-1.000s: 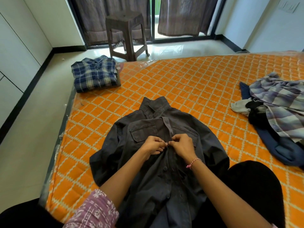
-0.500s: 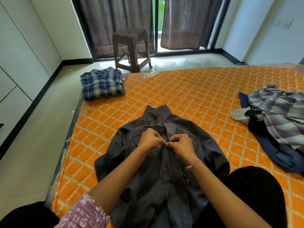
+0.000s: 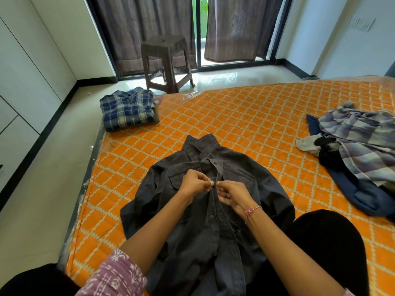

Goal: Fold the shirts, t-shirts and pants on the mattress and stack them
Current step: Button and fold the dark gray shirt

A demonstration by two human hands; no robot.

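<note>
Both hands are pinching the dark shirt's placket mid-chest on the mattress (image 3: 245, 116), left hand (image 3: 195, 184) and right hand (image 3: 232, 194) nearly touching, and the dark shirt (image 3: 192, 231) runs collar-away, hem-toward-me from that pinch, next button just below.

Bare mattress (image 3: 245, 120) ahead; folded plaid shirt (image 3: 128, 108) left, clothes pile (image 3: 361, 146) right.

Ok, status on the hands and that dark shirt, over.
Left hand and right hand both pinching the button placket. Dark shirt lies front-up, unfolded, on the mattress. Blue plaid shirt already folded at the corner. Nothing in the way.
</note>
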